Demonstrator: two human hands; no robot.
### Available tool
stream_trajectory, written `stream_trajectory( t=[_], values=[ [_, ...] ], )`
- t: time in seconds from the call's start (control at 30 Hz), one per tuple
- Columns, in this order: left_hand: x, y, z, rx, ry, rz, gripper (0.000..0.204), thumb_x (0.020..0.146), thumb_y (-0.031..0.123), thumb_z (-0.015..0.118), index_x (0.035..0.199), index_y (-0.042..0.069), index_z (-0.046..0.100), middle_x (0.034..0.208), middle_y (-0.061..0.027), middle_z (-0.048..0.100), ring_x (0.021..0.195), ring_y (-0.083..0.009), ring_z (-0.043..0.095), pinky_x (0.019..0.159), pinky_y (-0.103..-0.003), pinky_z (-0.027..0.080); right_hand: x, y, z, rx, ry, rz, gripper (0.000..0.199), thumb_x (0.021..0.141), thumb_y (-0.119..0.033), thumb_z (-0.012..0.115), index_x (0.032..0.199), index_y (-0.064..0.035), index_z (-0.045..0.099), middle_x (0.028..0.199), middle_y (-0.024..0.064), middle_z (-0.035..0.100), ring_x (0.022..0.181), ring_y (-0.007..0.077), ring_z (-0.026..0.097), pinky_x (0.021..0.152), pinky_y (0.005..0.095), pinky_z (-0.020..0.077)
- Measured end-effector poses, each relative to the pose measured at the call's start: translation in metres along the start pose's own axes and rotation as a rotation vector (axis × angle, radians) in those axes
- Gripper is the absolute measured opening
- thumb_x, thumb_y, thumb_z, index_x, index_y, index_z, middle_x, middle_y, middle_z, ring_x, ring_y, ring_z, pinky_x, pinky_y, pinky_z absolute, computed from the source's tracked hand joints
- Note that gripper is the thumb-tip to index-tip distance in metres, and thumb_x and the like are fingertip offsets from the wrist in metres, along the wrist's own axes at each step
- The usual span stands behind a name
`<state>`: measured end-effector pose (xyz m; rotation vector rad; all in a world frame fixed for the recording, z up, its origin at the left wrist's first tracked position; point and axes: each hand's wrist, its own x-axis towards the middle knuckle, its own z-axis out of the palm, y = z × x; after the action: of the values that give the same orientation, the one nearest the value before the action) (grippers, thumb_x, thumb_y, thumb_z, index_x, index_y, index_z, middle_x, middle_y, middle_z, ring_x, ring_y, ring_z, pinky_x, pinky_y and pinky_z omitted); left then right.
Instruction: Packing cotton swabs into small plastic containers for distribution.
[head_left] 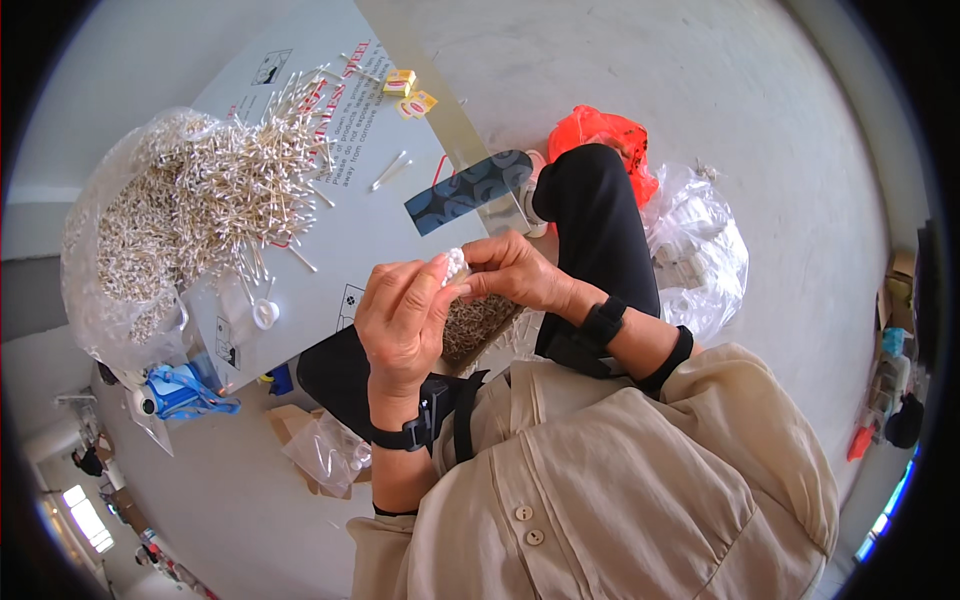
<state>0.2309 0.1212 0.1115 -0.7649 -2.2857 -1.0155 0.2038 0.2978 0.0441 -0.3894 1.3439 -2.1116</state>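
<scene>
Left hand [402,315] and right hand [522,272], fingers curled in, pinch a swab bundle [455,264] above the lap, seemingly keeping tips together; swab bag [150,225] spills at left, probably for easy reach.

Grey floor [790,190], upper right; silvery table [335,245], upper left; bright window [88,518], lower left; bluish light [889,503], lower right.

- I see open room over the tabletop [350,232], between the swab heap [235,180] and left hand [400,315]
- Farther left, swab heap and plastic bag [82,255] bar the way
- Rightward, a black-trousered leg [600,225] hems in the right hand [522,272]
</scene>
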Motion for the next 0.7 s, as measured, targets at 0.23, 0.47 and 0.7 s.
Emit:
stream_trajectory(
  t=[0.23, 0.47, 0.7],
  values=[
    [0.005, 0.008, 0.001, -0.111, 0.046, -0.251, 0.038, 0.076, 0.012, 0.078, 0.108, 0.0, 0.062, 0.087, -0.01, 0.062, 0.073, -0.0228, 0.059, 0.063, -0.031, 0.049, 0.0, -0.004, 0.006, -0.154, 0.017, -0.063, 0.023, 0.088, -0.007, 0.067, 0.11, 0.0019, 0.066, 0.085, 0.0011, 0.066, 0.075, 0.0064, 0.058, 0.068, 0.0232, 0.0494],
    [-0.001, 0.011, 0.017, -0.405, 0.174, -0.486, 0.015, 0.079, 0.003, 0.071, 0.092, 0.0, 0.064, 0.087, -0.0104, 0.061, 0.078, -0.0194, 0.06, 0.068, -0.028, 0.049, 0.0, -0.003, 0.008, -0.191, 0.031, -0.033, 0.024, 0.087, -0.002, 0.065, 0.111, 0.0026, 0.065, 0.088, 0.002, 0.066, 0.079, 0.0064, 0.058, 0.072, 0.0233, 0.0502],
    [0.006, 0.018, 0.013, -0.32, 0.048, -0.313, 0.026, 0.074, 0.007, 0.078, 0.095, 0.001, 0.065, 0.093, -0.0102, 0.062, 0.08, -0.0194, 0.061, 0.07, -0.028, 0.05, 0.001, 0.001, 0.005, -0.053, 0.04, -0.074, 0.024, 0.086, 0.004, 0.061, 0.11, 0.0029, 0.065, 0.092, 0.0003, 0.065, 0.084, 0.0054, 0.056, 0.073, 0.0232, 0.0496]
  ],
)
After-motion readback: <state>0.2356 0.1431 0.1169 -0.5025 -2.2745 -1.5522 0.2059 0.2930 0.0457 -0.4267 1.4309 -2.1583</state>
